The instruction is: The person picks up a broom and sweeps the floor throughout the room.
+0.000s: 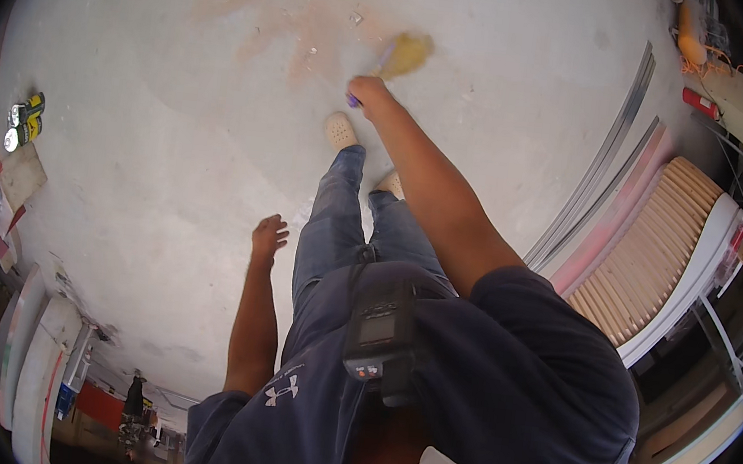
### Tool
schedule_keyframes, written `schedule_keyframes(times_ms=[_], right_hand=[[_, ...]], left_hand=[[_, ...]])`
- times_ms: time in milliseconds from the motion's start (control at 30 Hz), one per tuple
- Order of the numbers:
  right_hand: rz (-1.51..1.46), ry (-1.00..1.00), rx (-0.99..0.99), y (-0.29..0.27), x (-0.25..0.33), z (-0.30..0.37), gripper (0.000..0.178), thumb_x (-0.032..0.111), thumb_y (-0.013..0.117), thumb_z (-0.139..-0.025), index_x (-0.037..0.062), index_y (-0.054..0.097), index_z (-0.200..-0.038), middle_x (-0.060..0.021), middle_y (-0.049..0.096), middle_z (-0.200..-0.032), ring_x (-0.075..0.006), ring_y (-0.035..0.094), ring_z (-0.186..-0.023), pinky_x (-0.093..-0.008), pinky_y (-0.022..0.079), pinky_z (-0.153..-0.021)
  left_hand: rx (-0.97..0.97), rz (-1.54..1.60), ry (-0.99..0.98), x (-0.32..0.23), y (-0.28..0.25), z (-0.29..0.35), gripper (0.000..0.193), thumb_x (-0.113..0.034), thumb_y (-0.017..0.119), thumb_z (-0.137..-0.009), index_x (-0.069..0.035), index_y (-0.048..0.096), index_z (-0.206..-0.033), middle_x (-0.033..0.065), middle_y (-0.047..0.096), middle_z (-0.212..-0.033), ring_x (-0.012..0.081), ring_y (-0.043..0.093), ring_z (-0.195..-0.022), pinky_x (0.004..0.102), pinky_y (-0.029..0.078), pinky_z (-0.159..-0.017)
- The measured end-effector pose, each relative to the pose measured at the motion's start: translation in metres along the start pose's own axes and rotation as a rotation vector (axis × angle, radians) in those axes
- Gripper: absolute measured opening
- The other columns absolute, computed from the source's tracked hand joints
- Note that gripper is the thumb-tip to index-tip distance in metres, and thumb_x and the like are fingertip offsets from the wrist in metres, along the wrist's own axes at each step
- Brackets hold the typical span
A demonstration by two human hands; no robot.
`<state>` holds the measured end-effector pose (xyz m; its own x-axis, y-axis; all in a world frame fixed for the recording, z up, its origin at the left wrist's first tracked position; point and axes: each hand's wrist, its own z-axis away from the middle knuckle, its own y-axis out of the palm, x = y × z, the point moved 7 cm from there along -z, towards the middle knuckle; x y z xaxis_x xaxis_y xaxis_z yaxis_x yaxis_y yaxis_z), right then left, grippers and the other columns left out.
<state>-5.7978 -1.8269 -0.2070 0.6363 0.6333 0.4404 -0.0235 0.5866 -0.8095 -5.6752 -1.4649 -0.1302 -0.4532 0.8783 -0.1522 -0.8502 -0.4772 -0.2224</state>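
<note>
My right hand (368, 92) is closed round the short handle of a hand broom, a bit of purple showing at the fist. The broom's yellowish bristles (409, 53) point away from me, low over the pale floor and slightly blurred. Just left of them, a reddish dust patch (306, 39) with a few small light scraps spreads over the floor. My left hand (269, 238) hangs beside my left leg with its fingers apart and nothing in it.
Long grey metal strips (613, 135) and a stack of light wooden slats (655, 248) lie to the right. A red cylinder (701, 104) sits at the far right. Yellow-and-black power tools (25, 120) stand on the left, with boards (29, 323) leaning below them.
</note>
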Motion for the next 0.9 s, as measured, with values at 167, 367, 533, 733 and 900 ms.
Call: schedule_keyframes(times_ms=[167,367,533,733,900], right_hand=[[-0.689,0.576,-0.032,-0.035,-0.045,-0.039,0.009,0.007,0.062,-0.058,0.0053,0.055,-0.064,-0.0072,0.054,-0.059,-0.0187,0.053,-0.053,-0.0287,0.041,-0.045],[-1.407,0.934,-0.053,-0.064,-0.067,0.018,0.015,0.018,0.061,-0.069,0.0044,0.055,-0.069,-0.0003,0.045,-0.053,-0.0091,0.037,-0.04,-0.0254,0.028,-0.035],[-1.551,0.814,-0.307,-0.075,-0.144,0.136,0.01,0.011,0.06,-0.072,0.0045,0.052,-0.069,0.0007,0.044,-0.059,-0.0086,0.04,-0.05,-0.0233,0.035,-0.045],[-0.727,0.808,-0.272,-0.025,-0.308,0.359,0.009,0.009,0.052,-0.068,0.0031,0.052,-0.062,-0.0029,0.045,-0.054,-0.012,0.039,-0.047,-0.0261,0.031,-0.045],[-1.245,1.56,-0.285,-0.012,-0.325,0.386,0.013,0.009,0.048,-0.07,0.0044,0.048,-0.058,-0.0043,0.041,-0.046,-0.0134,0.037,-0.037,-0.028,0.028,-0.035]], left_hand=[[0.107,-0.058,-0.041,0.004,0.041,-0.001,0.038,-0.03,0.052,-0.079,-0.005,0.049,-0.106,0.0096,0.057,-0.094,0.0188,0.056,-0.076,0.0291,0.044,-0.061],[0.07,-0.005,0.018,-0.029,0.041,-0.012,0.038,-0.032,0.052,-0.078,-0.005,0.05,-0.104,0.0084,0.057,-0.092,0.0176,0.056,-0.074,0.0284,0.043,-0.06],[0.025,0.007,0.125,-0.085,0.049,-0.019,0.038,-0.032,0.053,-0.077,-0.004,0.051,-0.103,0.008,0.058,-0.088,0.0162,0.056,-0.071,0.0268,0.043,-0.055],[0.038,-0.01,0.18,-0.147,0.085,-0.013,0.036,-0.031,0.055,-0.077,-0.004,0.052,-0.101,0.0069,0.057,-0.085,0.015,0.055,-0.068,0.0252,0.042,-0.052],[-0.115,-0.019,0.162,-0.161,0.075,0.014,0.034,-0.029,0.055,-0.077,-0.004,0.052,-0.1,0.0068,0.057,-0.084,0.0151,0.055,-0.068,0.0253,0.042,-0.052]])
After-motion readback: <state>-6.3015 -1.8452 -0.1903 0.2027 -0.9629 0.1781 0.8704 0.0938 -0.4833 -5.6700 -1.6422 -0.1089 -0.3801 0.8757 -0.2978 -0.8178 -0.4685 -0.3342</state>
